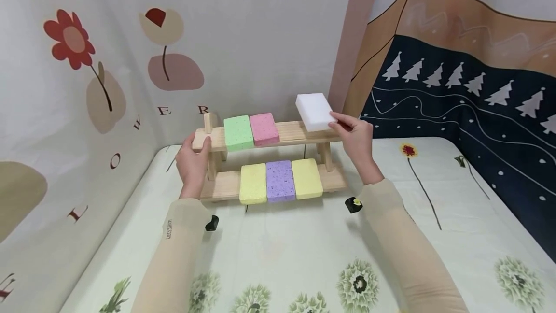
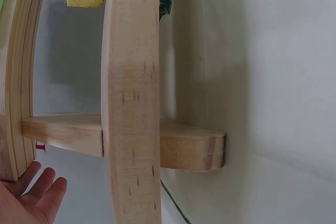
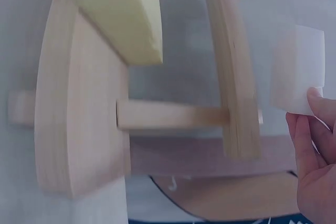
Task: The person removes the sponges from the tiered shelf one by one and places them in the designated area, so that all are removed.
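Beige sleeves (image 1: 171, 255): nearest camera;
Left hand (image 1: 194, 161): grips upper plank (image 1: 291, 132) by its left end;
Right hand (image 1: 358, 140): well apart from left; pinches white block (image 1: 313, 111) above that plank's right end, not touching it;
Upper plank: green sponge (image 1: 238, 133), pink sponge (image 1: 264, 129);
Lower plank (image 1: 226, 185): purple sponge (image 1: 280, 181) between yellow sponges (image 1: 253, 184);
Risk: edge pinch might slip, dropping block; left-hand jolt might unseat sponges

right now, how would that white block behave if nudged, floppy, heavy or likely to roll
The white block probably isn't floppy: its edges look straight in the right hand. It seems light, being pinched near one corner. Its flat faces make rolling unlikely.
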The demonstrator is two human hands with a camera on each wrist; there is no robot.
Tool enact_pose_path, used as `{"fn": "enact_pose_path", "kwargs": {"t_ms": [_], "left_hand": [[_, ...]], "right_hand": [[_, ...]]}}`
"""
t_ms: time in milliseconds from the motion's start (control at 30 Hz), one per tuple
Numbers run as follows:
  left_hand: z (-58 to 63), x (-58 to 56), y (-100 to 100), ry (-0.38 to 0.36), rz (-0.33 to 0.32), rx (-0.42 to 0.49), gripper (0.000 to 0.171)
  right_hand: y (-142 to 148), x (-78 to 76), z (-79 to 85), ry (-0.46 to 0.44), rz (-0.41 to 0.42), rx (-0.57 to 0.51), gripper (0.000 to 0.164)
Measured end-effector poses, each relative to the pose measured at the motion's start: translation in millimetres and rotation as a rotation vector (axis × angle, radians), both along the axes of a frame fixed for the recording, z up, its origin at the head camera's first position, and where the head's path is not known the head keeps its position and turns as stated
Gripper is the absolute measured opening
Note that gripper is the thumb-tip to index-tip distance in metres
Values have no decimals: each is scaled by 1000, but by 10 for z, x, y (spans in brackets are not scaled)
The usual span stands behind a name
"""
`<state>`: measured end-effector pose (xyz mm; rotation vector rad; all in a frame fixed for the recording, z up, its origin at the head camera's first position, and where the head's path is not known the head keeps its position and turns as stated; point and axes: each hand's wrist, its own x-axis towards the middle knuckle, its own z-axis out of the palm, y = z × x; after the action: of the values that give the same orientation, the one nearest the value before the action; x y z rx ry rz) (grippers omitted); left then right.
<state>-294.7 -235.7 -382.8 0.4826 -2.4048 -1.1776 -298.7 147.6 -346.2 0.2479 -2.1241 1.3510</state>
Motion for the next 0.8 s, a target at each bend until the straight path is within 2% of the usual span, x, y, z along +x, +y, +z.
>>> {"fn": "enact_pose_path", "kwargs": {"t_ms": [467, 800], "left_hand": [[10, 1, 9, 25, 4, 10, 69], [-17, -1, 1, 30, 11, 6, 68]], "right_hand": [[463, 51, -44, -44, -136, 46, 29], [654, 82, -237, -85, -204, -3, 29]]}}
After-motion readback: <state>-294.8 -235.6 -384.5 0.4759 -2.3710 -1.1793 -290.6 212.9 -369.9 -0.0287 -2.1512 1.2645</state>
